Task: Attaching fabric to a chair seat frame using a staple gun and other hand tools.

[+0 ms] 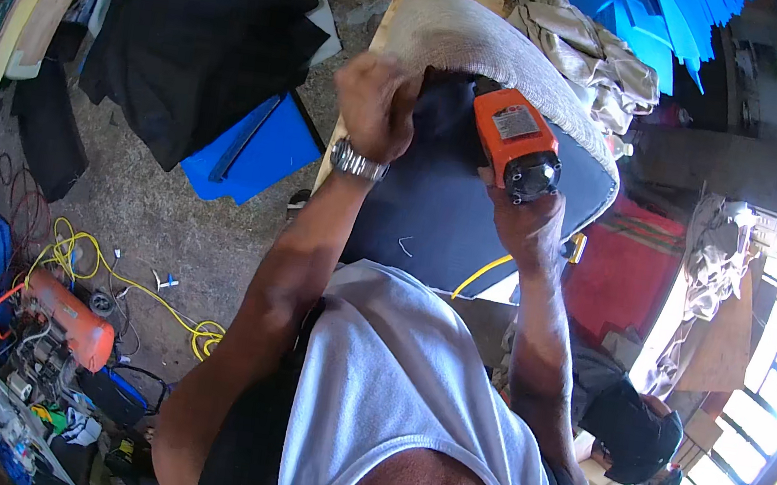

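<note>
Orange boxy tool (513, 133) clamped in right hand (528, 224), left hand (374, 108), hold unclear, ribbed fabric (493, 42)

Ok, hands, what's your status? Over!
Right hand gripping orange staple gun. Left hand at grey-and-black upholstered piece, grip unclear. Yellow hose crosses its near side.

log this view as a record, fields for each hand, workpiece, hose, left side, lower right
left hand: blurred, near the black fabric; grip unclear; silver watch on wrist
right hand: wrapped around an orange power tool
workpiece: ribbed grey fabric along the far side, black fabric nearer
hose: yellow hose, curving near the right forearm
left side: black cloth, blue sheet, orange tank
lower right: another person, dark clothing
</note>
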The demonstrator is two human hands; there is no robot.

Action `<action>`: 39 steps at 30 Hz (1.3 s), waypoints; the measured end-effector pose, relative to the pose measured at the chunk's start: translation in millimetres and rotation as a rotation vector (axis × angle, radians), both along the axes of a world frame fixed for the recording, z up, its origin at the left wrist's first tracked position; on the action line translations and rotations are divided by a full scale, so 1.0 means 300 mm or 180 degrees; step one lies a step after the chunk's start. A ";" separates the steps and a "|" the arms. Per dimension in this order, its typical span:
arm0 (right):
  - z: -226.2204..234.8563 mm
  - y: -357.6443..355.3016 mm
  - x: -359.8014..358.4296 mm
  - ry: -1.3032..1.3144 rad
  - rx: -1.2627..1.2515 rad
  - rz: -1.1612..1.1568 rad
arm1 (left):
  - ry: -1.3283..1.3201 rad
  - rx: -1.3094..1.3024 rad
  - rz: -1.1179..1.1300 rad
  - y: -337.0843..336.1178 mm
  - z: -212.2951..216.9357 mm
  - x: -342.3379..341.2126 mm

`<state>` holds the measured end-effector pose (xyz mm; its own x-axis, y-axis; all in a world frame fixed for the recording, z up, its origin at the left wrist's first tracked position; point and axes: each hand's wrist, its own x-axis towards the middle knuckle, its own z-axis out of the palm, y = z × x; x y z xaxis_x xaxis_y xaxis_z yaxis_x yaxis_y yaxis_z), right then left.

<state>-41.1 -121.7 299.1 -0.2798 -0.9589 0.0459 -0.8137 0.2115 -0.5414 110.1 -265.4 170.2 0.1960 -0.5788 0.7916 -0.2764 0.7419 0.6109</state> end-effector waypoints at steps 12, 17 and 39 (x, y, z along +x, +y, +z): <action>-0.001 -0.012 -0.011 -0.0329 0.0074 0.0075 | -0.1427 0.0866 0.0702 0.137 0.027 -0.052; 0.002 -0.010 -0.007 -0.0518 0.0105 -0.0081 | -0.0893 0.1016 0.0532 0.120 0.012 -0.094; -0.010 0.022 -0.033 -0.0014 -0.0204 0.0255 | -0.0454 0.0605 0.0163 0.032 -0.027 -0.132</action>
